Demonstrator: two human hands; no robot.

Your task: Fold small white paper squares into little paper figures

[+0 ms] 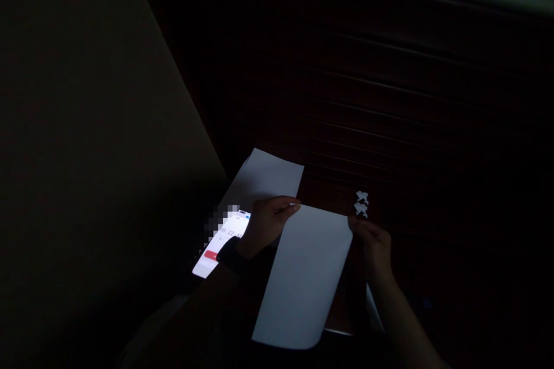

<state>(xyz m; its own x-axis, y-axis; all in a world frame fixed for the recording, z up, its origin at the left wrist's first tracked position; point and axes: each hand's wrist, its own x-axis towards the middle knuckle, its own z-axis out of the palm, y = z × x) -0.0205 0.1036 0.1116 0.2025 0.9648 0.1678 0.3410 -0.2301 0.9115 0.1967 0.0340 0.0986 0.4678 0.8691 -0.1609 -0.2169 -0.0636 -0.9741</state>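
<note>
A white sheet of paper hangs between my two hands, its lower end curling toward me. My left hand pinches its upper left corner between thumb and fingers, and a dark band circles that wrist. At the upper right corner, my right hand grips the same sheet with the fingers closed. Behind my left hand lies more white paper. A lit phone showing a timer and a red button sits beside my left wrist, which covers part of it.
Two small folded white paper pieces lie on the dark surface beyond my right hand. Dark wooden panelling rises at the back, and a plain wall stands at the left. A pale strip shows by my right forearm. Much is in deep shadow.
</note>
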